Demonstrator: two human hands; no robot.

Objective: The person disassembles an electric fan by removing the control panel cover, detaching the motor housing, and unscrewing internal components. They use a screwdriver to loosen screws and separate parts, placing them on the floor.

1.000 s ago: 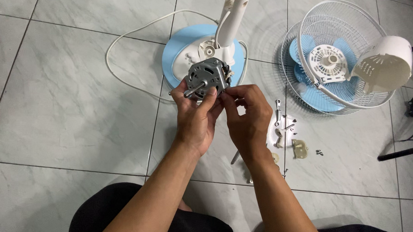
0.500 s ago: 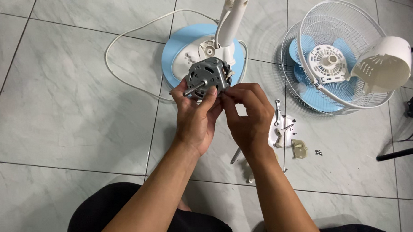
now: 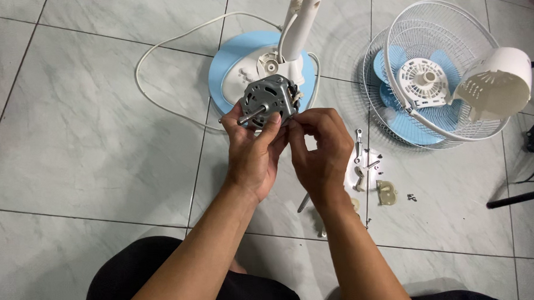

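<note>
In the head view, the left hand (image 3: 252,153) held a grey metal fan motor (image 3: 270,99) up above the tiled floor (image 3: 83,133), its fingers wrapped around the motor's lower edge, thumb near the protruding shaft (image 3: 248,116). The motor sat just in front of the fan's round blue base (image 3: 231,65), from which the white stand (image 3: 301,21) rose. The right hand (image 3: 321,151) was just beside the left, its thumb and forefinger pressed together in a pinch at the motor's right side; what they pinched was too small to tell. A white power cord (image 3: 157,53) looped across the floor to the left. To the right lay the wire grille (image 3: 434,20) with the blue blade (image 3: 417,127) inside it, and a white motor cover (image 3: 498,83) leaned against it. Small loose parts (image 3: 368,170) and screws lay on the floor near the right wrist.
</note>
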